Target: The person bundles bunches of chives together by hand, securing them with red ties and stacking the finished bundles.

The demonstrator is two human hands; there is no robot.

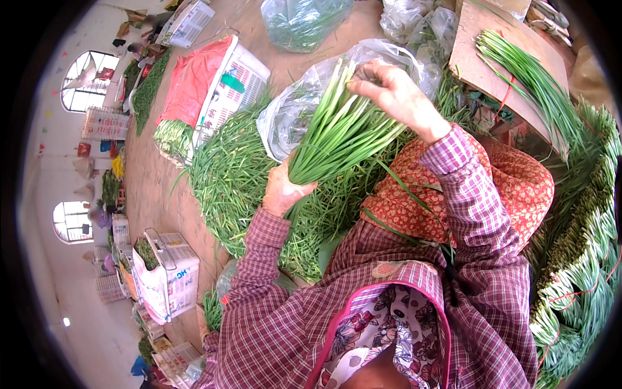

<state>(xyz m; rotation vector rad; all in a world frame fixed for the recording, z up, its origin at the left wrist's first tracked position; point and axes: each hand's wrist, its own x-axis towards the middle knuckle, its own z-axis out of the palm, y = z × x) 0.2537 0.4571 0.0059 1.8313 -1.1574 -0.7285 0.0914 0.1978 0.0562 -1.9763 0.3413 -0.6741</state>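
Basically, bunch (350,136) is held up over loose greens (227,188), in front of clear bag (275,133). Left hand (283,188) closed round its leafy end. Right hand (396,94) half-curled at the pale ends; can't tell if it pinches any stalk. Bundle (518,61) on board (476,58), leaves over board's right edge. Crate (246,78) beside greens' upper-left edge.

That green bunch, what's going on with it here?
A person is holding a bunch of long green stalks in front of them. The left hand grips its lower end, while the right hand is at the pale stem ends. A loose pile of greens lies beyond. Another bundle rests on a board, and more bundles are stacked at the right.
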